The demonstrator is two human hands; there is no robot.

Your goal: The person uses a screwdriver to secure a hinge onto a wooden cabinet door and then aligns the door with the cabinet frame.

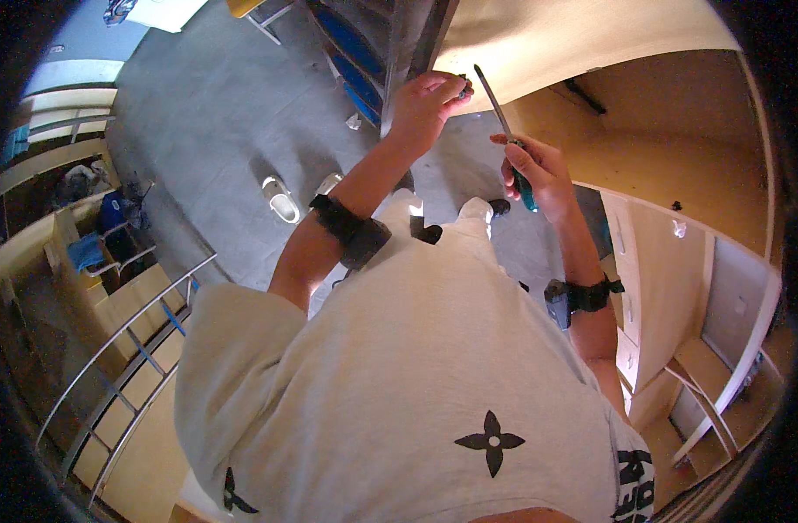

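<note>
My right hand (543,174) is wrapped round the green handle of a screwdriver (497,109). Its long metal shaft points up and away, with the tip just in front of a pale wooden panel (582,39). Left of that tip, my left hand (423,109) is closed in a pinch on a small dark piece (465,85), too small to name. A short gap separates the screwdriver tip from this piece. Black straps carrying small boxes sit round both my forearms.
An open wooden compartment (678,131) lies to the right, above pale drawers (627,288). Steps with blue treads (355,87) stand beside my left hand. White shoes (281,200) lie on the grey floor (198,113). Metal bed rails (129,375) curve along the lower left.
</note>
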